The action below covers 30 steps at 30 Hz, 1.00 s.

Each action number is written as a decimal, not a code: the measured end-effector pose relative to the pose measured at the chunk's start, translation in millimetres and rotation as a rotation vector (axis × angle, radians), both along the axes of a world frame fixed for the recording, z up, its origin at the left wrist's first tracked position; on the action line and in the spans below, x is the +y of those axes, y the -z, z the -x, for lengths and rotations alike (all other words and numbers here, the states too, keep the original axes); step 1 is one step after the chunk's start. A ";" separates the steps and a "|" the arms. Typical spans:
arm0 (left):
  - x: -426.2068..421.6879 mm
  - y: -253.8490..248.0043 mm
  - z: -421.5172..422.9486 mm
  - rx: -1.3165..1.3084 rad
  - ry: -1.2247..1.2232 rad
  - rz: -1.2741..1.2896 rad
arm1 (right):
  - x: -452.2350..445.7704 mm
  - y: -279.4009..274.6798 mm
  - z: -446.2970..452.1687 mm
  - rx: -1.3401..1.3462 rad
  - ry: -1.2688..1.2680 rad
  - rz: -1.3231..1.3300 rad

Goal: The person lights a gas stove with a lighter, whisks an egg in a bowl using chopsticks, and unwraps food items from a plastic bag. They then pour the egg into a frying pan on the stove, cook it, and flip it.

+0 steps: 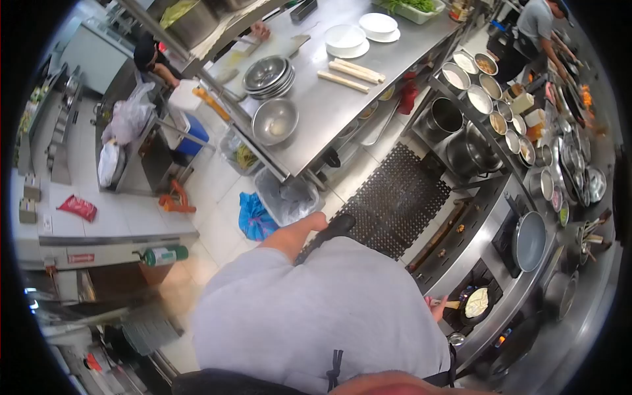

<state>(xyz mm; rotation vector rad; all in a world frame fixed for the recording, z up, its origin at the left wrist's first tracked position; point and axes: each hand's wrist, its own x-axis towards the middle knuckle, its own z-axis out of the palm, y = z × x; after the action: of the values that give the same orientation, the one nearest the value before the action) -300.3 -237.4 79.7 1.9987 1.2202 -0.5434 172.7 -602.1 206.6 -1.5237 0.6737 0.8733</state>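
Observation:
My right hand (438,311) is at the stove on the right, its fingers closed around a light wooden handle (451,305). This handle reaches to the edge of a small black frying pan (467,320); I cannot tell whether it belongs to the pan or to a separate utensil. Pale, flat, folded-looking food (476,302) lies in the pan, which sits over a burner. On the other side, my left hand (318,221) hangs low in front of my body, near a lined waste bin (268,186). Its fingers cannot be made out.
A steel table (309,135) ahead carries metal bowls (266,76), white plates (347,41) and pale sticks (343,81). A larger frying pan (529,241) stands farther along the stove. A black rubber mat (394,197) covers the floor. Other people work at upper left and upper right.

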 end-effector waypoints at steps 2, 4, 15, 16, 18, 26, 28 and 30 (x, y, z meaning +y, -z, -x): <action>-22.4 -30.8 13.4 0.008 -0.087 0.015 | 5.7 1.3 -0.3 -0.040 0.014 -0.092; -42.1 -13.5 30.0 0.030 -0.069 0.017 | 13.0 3.3 -3.5 -0.048 0.034 -0.099; -47.3 -23.2 34.0 0.020 0.133 -0.025 | -5.5 13.7 -32.0 0.122 0.074 -0.359; -42.1 -20.7 33.3 0.010 0.143 -0.028 | -5.5 11.0 -30.2 0.122 0.125 -0.338; -31.5 -14.2 32.4 0.020 0.102 0.009 | -2.1 4.0 -26.9 0.106 0.178 -0.322; 3.3 -9.9 54.1 -0.075 0.183 0.065 | 12.0 3.4 20.2 0.171 0.199 -0.149; 4.8 3.4 63.3 -0.051 0.167 0.045 | 8.1 22.9 44.8 0.186 0.019 0.015; 10.2 19.7 71.1 -0.047 0.045 0.074 | 2.2 43.4 64.9 0.198 -0.158 0.189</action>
<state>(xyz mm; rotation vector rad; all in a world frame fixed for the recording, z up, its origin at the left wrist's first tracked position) -371.5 -227.2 60.0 1.9699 1.1138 -0.5521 107.7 -599.8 163.2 -1.6905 0.8062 1.1160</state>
